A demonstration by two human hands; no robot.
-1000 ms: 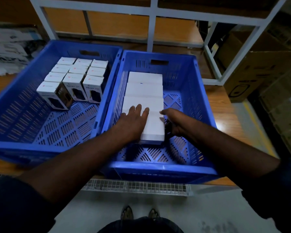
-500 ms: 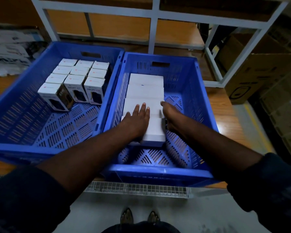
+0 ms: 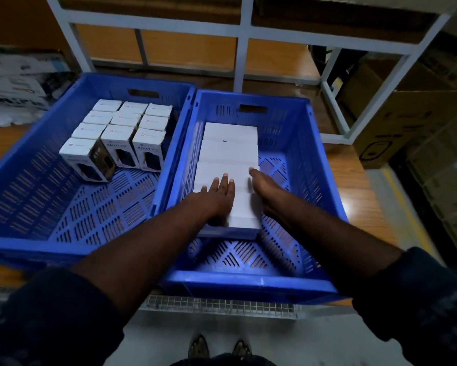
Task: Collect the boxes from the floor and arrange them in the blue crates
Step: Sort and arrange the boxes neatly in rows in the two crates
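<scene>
Two blue crates sit side by side on a wooden worktop [image 3: 364, 196], their long walls touching. Taking the right crate [image 3: 251, 282] as the landmark: a row of flat white boxes [image 3: 230, 151] runs along its left wall, from near the far end toward the near end, each box butted against the next. The nearest white box [image 3: 244, 215] closes the row, and bare slotted floor shows between it and the crate's near wall.

The left hand [image 3: 217, 200] lies palm down on that nearest box, fingers spread and reaching onto the box behind it; its grip is flat and open, closed around nothing. The right hand [image 3: 268, 191] stands on edge against the right side of the row, fingers straight and together, its fingertip touching the corner of the third box back. It presses sideways rather than clasping, so its grip is open too.

Just left of the right crate, the left crate [image 3: 32, 249] holds small upright printed boxes [image 3: 121, 136] in three rows packed toward its far right corner, beside the shared wall. Beyond the right crate stands a white shelf frame [image 3: 239, 40], and to its far right a brown carton [image 3: 396, 128]. Below its near wall two shoes [image 3: 219, 348] show on the pale floor.
</scene>
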